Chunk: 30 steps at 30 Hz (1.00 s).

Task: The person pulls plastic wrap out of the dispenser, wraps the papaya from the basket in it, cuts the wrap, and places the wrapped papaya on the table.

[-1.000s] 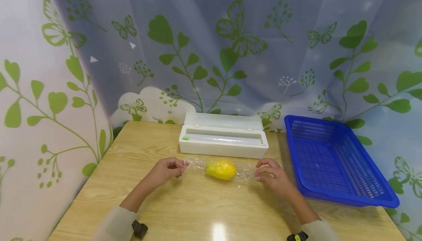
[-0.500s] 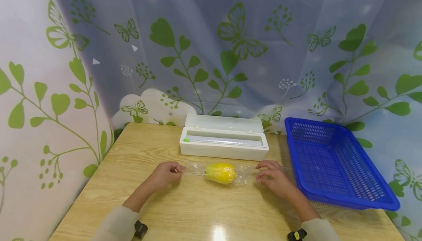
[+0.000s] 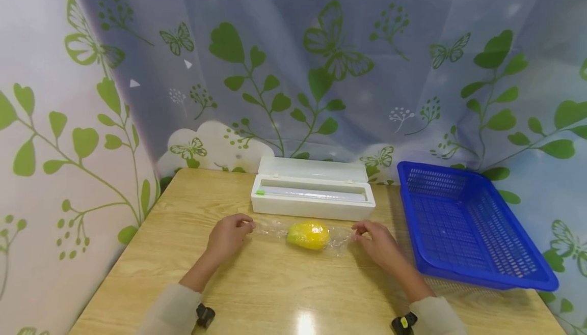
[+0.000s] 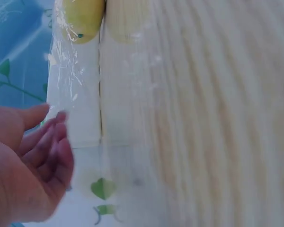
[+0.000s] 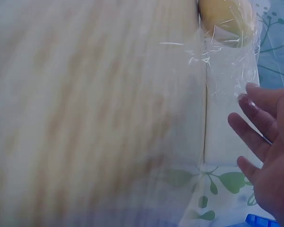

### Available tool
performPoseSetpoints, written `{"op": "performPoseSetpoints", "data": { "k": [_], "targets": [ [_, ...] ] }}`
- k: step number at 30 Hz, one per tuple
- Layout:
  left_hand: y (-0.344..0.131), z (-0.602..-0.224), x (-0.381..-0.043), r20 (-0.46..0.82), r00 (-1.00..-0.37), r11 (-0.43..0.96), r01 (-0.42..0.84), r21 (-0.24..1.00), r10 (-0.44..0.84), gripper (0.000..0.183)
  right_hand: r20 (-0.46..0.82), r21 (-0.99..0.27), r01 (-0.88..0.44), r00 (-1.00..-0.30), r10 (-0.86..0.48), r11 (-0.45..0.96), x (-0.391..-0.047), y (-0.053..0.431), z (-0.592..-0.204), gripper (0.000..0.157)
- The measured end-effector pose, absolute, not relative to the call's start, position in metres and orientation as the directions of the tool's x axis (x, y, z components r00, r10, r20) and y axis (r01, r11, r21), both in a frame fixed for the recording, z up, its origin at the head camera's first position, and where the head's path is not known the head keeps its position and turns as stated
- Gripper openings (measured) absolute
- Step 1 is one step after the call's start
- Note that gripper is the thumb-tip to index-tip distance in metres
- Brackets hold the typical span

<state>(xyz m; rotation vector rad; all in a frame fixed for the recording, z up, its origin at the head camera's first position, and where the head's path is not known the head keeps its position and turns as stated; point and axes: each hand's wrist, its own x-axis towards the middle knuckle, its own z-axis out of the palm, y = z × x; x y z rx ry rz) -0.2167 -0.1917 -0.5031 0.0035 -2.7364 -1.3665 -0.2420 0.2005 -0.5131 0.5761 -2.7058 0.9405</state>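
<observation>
A yellow mango-like fruit (image 3: pixel 309 235), greenish at its left end, lies wrapped in clear plastic wrap (image 3: pixel 339 238) near the middle of the table. The wrap stretches out in loose ends on both sides. My left hand (image 3: pixel 228 238) pinches the left end between thumb and fingertips, its other fingers curled. At the opposite end, my right hand (image 3: pixel 379 245) pinches the film with thumb and index finger. The right wrist view shows shiny film at those fingertips, and the remaining fingers (image 5: pixel 248 135) are spread. Both wrist views catch one end of the fruit (image 4: pixel 84 21) through creased film.
Behind the fruit stands a white wrap dispenser box (image 3: pixel 313 206), lid raised, with a roll and a green slider (image 3: pixel 260 192) inside. A blue plastic basket (image 3: pixel 477 269) sits at the right of the wooden table (image 3: pixel 266 294). A printed curtain (image 3: pixel 284 45) hangs behind.
My right thumb and index finger have come together at the wrap's right end, where the fingers were more spread. My left hand has shifted slightly. The fruit stays nearly in place.
</observation>
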Motion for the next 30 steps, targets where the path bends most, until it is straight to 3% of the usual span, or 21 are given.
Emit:
{"op": "performPoseSetpoints", "data": {
  "k": [3, 5, 8, 13, 18, 22, 25, 30],
  "targets": [
    [-0.183, -0.497, -0.219, 0.178, -0.984, 0.640, 0.151, 0.754, 0.023, 0.025, 0.304, -0.555, -0.424, -0.904, -0.299, 0.716, -0.245, 0.200, -0.512, 0.036],
    [-0.178, -0.495, -0.222, 0.222, -0.969, 0.661, 0.239, 0.712, 0.111, 0.029, 0.287, -0.537, -0.431, -0.902, -0.324, 0.725, -0.246, 0.199, -0.511, 0.039],
    [-0.170, -0.494, -0.226, 0.195, -0.959, 0.675, 0.284, 0.681, 0.207, 0.031, 0.269, -0.498, -0.449, -0.893, -0.361, 0.742, -0.248, 0.196, -0.510, 0.028],
    [-0.163, -0.499, -0.234, 0.087, -0.969, 0.700, 0.229, 0.676, 0.233, 0.031, 0.245, -0.492, -0.431, -0.902, -0.354, 0.757, -0.248, 0.191, -0.508, 0.006],
    [-0.158, -0.504, -0.243, 0.055, -0.962, 0.726, 0.238, 0.645, 0.266, 0.029, 0.161, -0.511, -0.328, -0.944, -0.287, 0.794, -0.249, 0.188, -0.507, 0.005],
    [-0.155, -0.509, -0.250, 0.045, -0.957, 0.760, 0.257, 0.597, 0.287, 0.014, 0.086, -0.483, -0.267, -0.962, -0.258, 0.834, -0.254, 0.182, -0.509, 0.007],
    [-0.154, -0.511, -0.254, 0.068, -0.951, 0.778, 0.287, 0.559, 0.302, 0.007, 0.089, -0.423, -0.288, -0.957, -0.277, 0.859, -0.259, 0.178, -0.512, 0.010],
    [-0.152, -0.515, -0.261, 0.106, -0.939, 0.796, 0.334, 0.504, 0.327, 0.017, 0.163, -0.331, -0.386, -0.922, -0.350, 0.861, -0.261, 0.171, -0.517, 0.013]
  ]
}}
